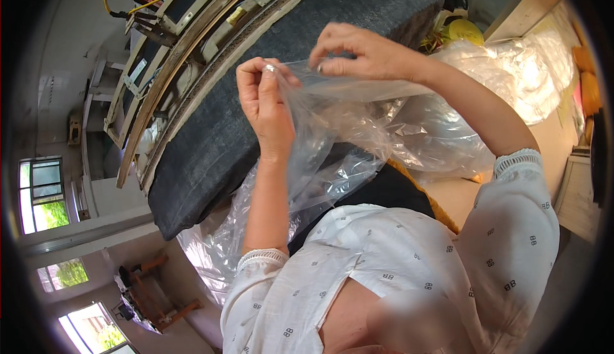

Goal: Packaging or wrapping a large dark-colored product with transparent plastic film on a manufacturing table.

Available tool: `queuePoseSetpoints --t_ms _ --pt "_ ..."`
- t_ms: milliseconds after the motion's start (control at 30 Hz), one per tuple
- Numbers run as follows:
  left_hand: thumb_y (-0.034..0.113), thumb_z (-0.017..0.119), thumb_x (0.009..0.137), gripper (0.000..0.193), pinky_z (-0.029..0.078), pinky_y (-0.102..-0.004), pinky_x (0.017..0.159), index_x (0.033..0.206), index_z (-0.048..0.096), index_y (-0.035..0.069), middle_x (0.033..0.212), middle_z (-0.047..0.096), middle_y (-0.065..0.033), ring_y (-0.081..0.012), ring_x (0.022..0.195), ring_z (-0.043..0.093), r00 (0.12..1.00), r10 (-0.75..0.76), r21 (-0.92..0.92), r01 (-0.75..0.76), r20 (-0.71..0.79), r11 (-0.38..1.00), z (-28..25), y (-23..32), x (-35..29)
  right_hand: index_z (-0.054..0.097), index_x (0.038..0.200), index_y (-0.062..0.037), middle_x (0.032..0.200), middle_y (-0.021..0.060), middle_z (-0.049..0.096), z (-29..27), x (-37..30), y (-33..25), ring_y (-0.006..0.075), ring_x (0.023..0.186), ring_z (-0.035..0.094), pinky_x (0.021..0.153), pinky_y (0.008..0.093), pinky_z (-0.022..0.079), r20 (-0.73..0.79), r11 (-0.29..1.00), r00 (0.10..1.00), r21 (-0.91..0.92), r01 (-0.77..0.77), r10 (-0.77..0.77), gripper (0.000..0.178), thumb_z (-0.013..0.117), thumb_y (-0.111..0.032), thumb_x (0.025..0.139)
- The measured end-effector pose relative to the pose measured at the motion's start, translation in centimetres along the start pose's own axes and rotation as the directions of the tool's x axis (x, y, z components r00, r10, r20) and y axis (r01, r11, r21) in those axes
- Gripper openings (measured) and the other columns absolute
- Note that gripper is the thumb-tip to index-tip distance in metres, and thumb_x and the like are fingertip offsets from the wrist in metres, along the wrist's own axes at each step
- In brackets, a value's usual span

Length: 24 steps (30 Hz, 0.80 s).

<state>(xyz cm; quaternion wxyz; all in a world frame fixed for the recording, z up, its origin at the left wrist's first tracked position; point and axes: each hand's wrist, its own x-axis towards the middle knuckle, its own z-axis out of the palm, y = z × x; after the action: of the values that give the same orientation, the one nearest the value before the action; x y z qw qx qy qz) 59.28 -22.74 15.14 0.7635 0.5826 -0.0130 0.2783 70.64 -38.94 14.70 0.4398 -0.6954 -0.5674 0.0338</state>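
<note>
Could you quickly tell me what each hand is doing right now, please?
Left hand: closed, pinching the edge of the clear plastic bag.
Right hand: closed, pinching the same bag's edge.

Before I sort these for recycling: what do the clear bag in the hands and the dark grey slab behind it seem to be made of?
The clear bag, pinched by the left hand and right hand, looks like thin glossy plastic film: see-through, crinkled, with bright glints. The dark grey slab looks like matte woven or felted fabric over padding: speckled, no shine, soft rounded edge. What is inside cannot be told.

Clear plastic bag (332,124), dark-grey cushion (217,143)
</note>
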Motion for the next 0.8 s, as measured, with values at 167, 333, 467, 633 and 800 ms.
queuePoseSetpoints --t_ms 167,333,467,633,800 --pt "0.008 0.044 0.090 0.006 0.044 -0.0261 0.060 0.096 0.045 0.008 0.086 0.049 -0.0041 -0.0110 0.068 0.050 0.999 0.033 0.013 -0.033 -0.005 0.999 -0.5 0.2 -0.4 0.053 0.084 -0.0044 0.071 -0.0019 0.049 -0.5 1.3 -2.3 0.0069 0.066 0.046 0.064 0.0224 0.041 -0.099 0.896 0.947 0.368 -0.250 0.305 0.018 0.050 -0.021 0.090" --pt "0.015 0.049 0.090 0.010 0.039 -0.0194 0.050 0.100 0.050 0.010 0.080 0.051 0.0012 -0.0071 0.065 0.049 0.916 -0.213 -0.173 0.161 -0.340 0.972 -2.0 -0.2 0.0 0.055 0.084 -0.0064 0.068 -0.0015 0.052 0.2 -0.8 -3.5 0.0052 0.060 0.049 0.051 0.0244 0.039 0.230 0.804 0.923 0.456 -0.383 0.309 0.015 0.052 -0.020 0.088" --pt "0.013 0.049 0.090 0.010 0.036 -0.0203 0.062 0.097 0.049 0.006 0.080 0.042 0.0027 -0.0061 0.071 0.040 0.947 0.179 0.598 0.017 -0.267 0.801 -10.4 -1.3 0.6 0.062 0.072 -0.0106 0.062 0.0069 0.060 -0.9 -11.7 2.2 0.0177 0.062 0.058 0.060 0.0343 0.043 0.503 0.889 0.791 -0.445 -0.109 0.349 0.021 0.064 -0.031 0.076" --pt "0.016 0.047 0.091 0.016 0.039 -0.0264 0.069 0.093 0.050 0.001 0.082 0.046 -0.0027 -0.0117 0.074 0.043 0.844 0.363 0.859 0.199 -0.395 0.472 -32.9 3.1 -1.7 0.069 0.078 -0.0112 0.081 0.0089 0.064 -14.7 -28.8 13.7 0.0249 0.086 0.060 0.092 0.0443 0.035 0.218 0.218 0.289 -0.975 0.032 0.932 0.024 0.069 -0.032 0.066" --pt "0.019 0.048 0.089 0.026 0.041 -0.0375 0.080 0.096 0.051 -0.005 0.089 0.055 -0.0201 -0.0320 0.084 0.053 0.737 0.586 0.871 0.480 -0.337 -0.103 -50.3 10.7 -8.6 0.067 0.081 -0.0129 0.083 0.0060 0.064 -26.6 -23.8 17.4 0.0245 0.088 0.059 0.090 0.0426 0.038 -0.402 -0.305 0.502 -0.914 -0.267 0.766 0.013 0.062 -0.024 0.075"
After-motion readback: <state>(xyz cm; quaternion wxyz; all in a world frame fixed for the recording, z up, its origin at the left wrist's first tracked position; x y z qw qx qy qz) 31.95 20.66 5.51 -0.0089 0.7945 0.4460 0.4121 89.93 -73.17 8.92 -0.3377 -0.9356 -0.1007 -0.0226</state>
